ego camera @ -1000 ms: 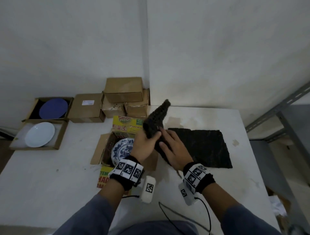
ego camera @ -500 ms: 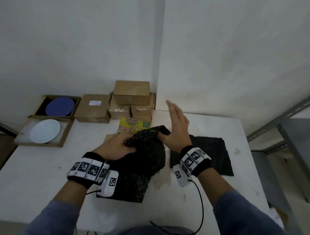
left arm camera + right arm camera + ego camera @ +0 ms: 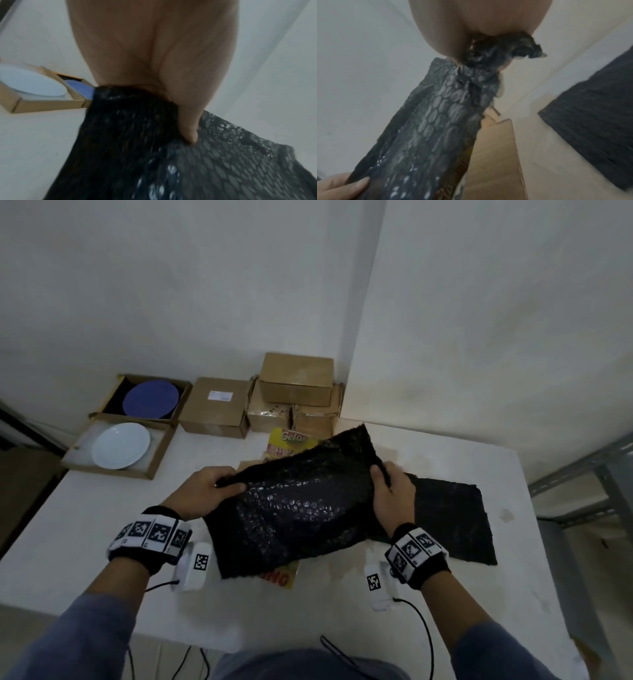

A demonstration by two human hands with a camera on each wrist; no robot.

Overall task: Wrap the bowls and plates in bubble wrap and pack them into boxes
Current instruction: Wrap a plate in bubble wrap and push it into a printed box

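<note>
A sheet of black bubble wrap (image 3: 298, 501) is stretched in the air between both hands, above the printed cardboard box (image 3: 291, 441) in the middle of the table. My left hand (image 3: 209, 486) grips its left edge; the left wrist view shows the thumb (image 3: 187, 127) pressed onto the bubble wrap (image 3: 154, 155). My right hand (image 3: 390, 487) grips the right edge, with the bubble wrap (image 3: 436, 128) bunched in the fist. The sheet hides the box's inside. More black bubble wrap (image 3: 452, 518) lies flat on the table at the right.
At the back left, two open boxes hold a white plate (image 3: 120, 445) and a blue plate (image 3: 151, 399). Several shut cardboard boxes (image 3: 296, 383) are stacked against the wall. The white table (image 3: 85, 508) ends at a metal shelf frame (image 3: 582, 474) on the right.
The crumpled sheet has been pulled open and spread wide. My right hand, open and raised half a second ago, now grips the sheet's right edge. The sheet covers the patterned plate's box.
</note>
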